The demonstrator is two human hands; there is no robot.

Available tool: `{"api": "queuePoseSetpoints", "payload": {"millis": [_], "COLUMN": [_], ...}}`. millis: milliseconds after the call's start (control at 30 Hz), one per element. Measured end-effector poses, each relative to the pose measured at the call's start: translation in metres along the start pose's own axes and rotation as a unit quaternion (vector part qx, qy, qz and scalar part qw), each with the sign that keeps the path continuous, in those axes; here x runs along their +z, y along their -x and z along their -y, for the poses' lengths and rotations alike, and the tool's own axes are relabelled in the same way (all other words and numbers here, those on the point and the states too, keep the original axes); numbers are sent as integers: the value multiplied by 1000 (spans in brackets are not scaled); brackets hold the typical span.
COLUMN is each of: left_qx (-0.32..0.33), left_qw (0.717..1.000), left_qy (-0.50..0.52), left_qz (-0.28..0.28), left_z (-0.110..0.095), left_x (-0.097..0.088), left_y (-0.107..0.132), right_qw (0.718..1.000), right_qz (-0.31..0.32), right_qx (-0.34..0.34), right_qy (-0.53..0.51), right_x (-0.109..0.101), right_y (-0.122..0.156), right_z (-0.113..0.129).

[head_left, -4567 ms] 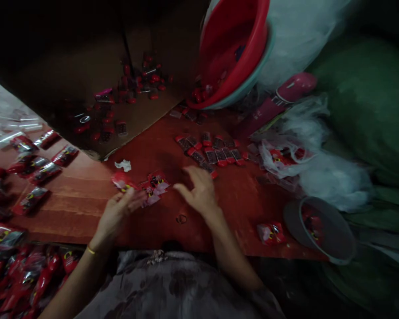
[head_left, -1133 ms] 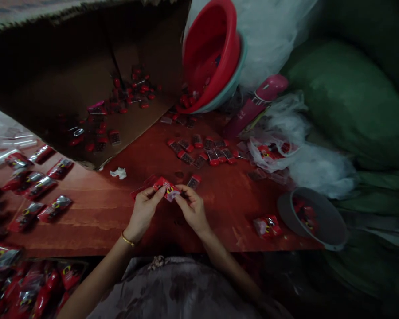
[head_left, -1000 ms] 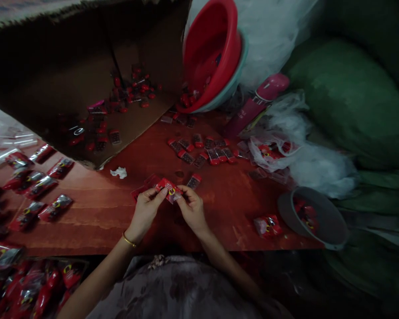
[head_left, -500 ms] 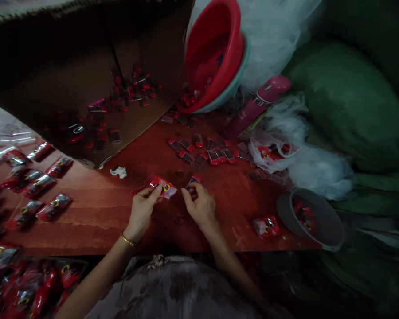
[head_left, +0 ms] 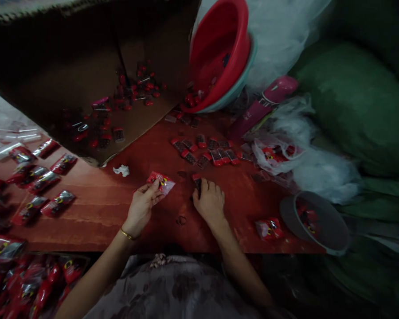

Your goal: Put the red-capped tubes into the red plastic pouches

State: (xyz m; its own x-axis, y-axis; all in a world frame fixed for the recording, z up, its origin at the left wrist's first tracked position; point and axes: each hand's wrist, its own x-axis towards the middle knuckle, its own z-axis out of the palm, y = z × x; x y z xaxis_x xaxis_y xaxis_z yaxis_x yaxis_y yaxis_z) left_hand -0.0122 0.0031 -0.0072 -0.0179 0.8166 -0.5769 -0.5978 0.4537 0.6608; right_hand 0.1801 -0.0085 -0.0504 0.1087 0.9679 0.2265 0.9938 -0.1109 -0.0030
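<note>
My left hand (head_left: 142, 207) pinches a small red printed plastic packet (head_left: 161, 181) just above the red-brown table (head_left: 126, 212). My right hand (head_left: 210, 200) rests on the table with its fingers curled over a small dark, red-capped piece (head_left: 197, 179). A row of several similar red-capped pieces (head_left: 206, 150) lies a little farther back on the table.
An open cardboard box (head_left: 96, 88) with loose red pieces lies at the back left. A tilted red basin (head_left: 219, 53) leans behind. Filled packets (head_left: 40, 177) lie at left, a grey bowl (head_left: 314, 221) and a packet (head_left: 269, 229) at right, white plastic bags (head_left: 306, 150) behind.
My right hand has let go of the packet and moved right onto the red-capped piece on the table. My left hand keeps holding the packet.
</note>
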Motion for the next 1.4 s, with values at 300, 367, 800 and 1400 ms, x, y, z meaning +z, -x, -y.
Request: {"api": "queuePoseSetpoints", "payload": {"millis": [300,367,800,1400], "left_qx": [13,13,-10,-2], "left_qw": [999,999,996,996], "left_qy": [-23,-32,-76,-48], "left_qz": [19,17,54,77], "left_z": [4,5,10,24], "left_x": [0,-1,2,9], "left_y": [-2,-2,-2,5], "right_qw": [954,912,851,877], "right_qz": [-3,1,11,-66], "right_qx": [75,84,-19,-3], "right_qy": [-289,-403,-525,-476], "right_x": [6,-3,-31,-22], "right_y": [10,17,29,29], "right_z": [-22,-21,1,25]}}
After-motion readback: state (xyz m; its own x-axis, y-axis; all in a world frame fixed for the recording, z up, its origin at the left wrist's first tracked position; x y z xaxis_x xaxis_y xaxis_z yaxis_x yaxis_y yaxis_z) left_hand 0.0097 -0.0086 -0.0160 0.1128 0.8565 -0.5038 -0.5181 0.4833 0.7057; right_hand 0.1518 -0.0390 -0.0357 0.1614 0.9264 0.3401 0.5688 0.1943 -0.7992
